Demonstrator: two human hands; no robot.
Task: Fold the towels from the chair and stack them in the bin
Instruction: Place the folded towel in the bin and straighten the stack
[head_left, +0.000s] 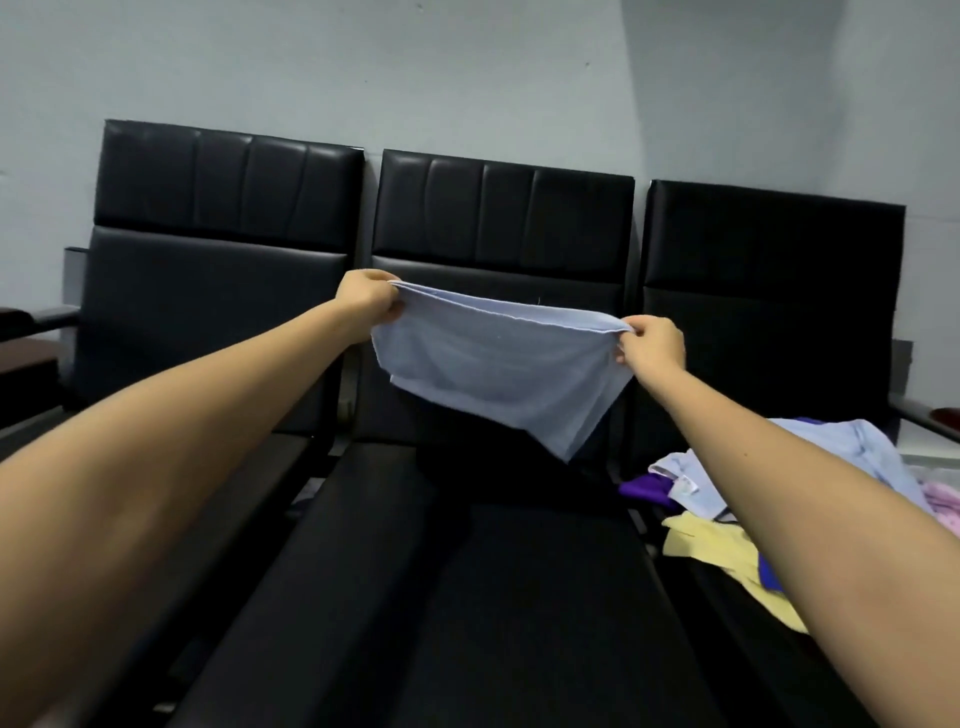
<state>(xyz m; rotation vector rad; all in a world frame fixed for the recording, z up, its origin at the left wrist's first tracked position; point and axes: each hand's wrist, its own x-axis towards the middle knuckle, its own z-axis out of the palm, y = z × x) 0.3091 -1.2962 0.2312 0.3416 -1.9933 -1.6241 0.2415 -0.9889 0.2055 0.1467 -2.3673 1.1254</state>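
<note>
A: Two hands up in front of the middle chair (498, 597), with a pale blue towel (498, 364) stretched between them.

B: Grip?

A: Left hand (366, 299) curled round the top left corner, fingers clamped on the doubled edge. Right hand (652, 345) pinching the top right corner, thumb and fingertips closed on the cloth.

B: Shape of the towel?

A: Folded over once, by the look of it, with two layers showing along the top edge. Hanging in the air, clear of the seat, lower edge slanting down to a point on the right side.

B: And the other towels?

A: Heaped loose and crumpled on the right chair (774, 244), partly hidden behind the right forearm. Yellow towel (711, 545) nearest the camera, purple towel (644, 488) at the seat's inner edge, second light blue towel (852, 452) farther back, pink towel (945, 512) at the frame's edge.

B: Anything else?

A: Left chair (218, 275), black and padded like the other two, all three side by side against a grey wall (467, 67).
</note>
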